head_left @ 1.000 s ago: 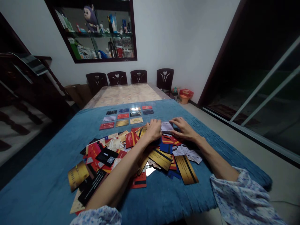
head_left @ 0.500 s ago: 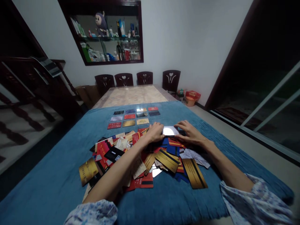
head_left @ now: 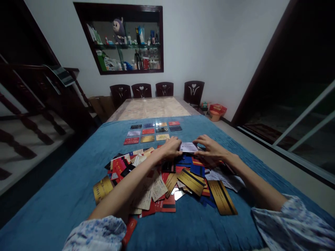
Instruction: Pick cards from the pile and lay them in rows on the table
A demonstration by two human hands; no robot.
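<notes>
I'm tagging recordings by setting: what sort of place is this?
Probably a home dining room: a long table with chairs at its far end, a wall cabinet holding a plush toy, and a railing.

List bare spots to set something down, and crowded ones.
Free: blue cloth left of the card pile; cloth right of the laid-out cards, beyond the right hand; pale tabletop past the cloth's far edge. Crowded: the pile, and between that hand and the left hand, both on a pale card.
</notes>
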